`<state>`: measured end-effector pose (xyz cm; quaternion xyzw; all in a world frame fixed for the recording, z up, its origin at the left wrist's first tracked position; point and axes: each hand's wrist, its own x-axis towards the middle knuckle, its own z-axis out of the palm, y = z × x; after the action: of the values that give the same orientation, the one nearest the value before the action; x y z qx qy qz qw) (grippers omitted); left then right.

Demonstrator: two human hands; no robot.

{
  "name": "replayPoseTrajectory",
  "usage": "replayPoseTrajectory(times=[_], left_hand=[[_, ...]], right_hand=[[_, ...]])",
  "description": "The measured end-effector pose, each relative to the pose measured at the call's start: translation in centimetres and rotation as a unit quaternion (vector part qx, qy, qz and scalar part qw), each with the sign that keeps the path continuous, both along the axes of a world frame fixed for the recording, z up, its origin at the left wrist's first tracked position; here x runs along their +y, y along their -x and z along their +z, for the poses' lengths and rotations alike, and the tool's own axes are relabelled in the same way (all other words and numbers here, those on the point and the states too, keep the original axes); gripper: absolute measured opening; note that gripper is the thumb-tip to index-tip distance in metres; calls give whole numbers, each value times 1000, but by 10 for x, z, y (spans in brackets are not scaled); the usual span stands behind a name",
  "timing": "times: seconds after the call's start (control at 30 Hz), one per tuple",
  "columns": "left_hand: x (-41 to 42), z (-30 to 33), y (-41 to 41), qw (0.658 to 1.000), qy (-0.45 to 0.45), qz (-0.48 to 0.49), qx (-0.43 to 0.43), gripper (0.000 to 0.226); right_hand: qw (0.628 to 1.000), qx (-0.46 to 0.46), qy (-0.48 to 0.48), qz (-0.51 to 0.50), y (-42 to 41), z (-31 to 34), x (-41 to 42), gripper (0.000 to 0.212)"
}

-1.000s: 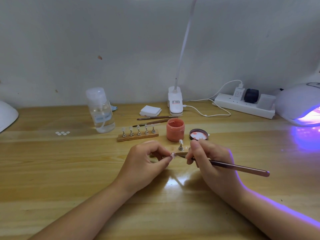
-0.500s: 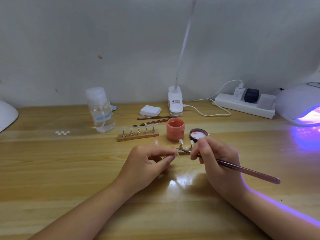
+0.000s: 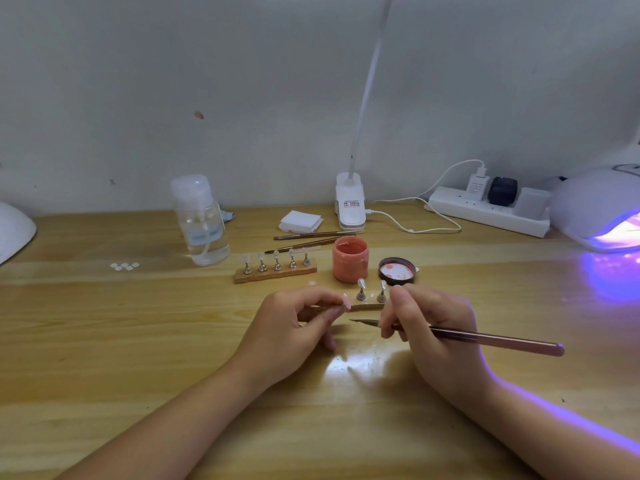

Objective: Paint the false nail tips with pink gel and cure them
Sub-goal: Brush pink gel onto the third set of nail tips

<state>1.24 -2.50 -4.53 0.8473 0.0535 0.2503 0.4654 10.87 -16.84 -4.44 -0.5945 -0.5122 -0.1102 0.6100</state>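
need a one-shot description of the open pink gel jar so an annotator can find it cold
Start at the white clip lamp standing at the back centre of the wooden desk and come straight toward the person. The pink gel jar is the short round tub just in front of it, between the five-tip wooden stand and its own removed lid. It is the only open, pink-filled container; the clear bottle is taller and capped.
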Motion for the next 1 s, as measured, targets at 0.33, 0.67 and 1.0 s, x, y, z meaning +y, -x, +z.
replayPoseTrajectory(times=[0.33,0.67,1.0], left_hand=[[3,-4,-2,999,26,-19,-2,12],[2,-3,-1,999,39,-23,0,10],[2,-3,-1,998,56,-22,-9,18]], right_hand=[[1000,12,11,-25,-1,-1,4,32],[999,30,2,-26,-2,-1,3,31],[998,61,4,13,-3,-3,0,37]])
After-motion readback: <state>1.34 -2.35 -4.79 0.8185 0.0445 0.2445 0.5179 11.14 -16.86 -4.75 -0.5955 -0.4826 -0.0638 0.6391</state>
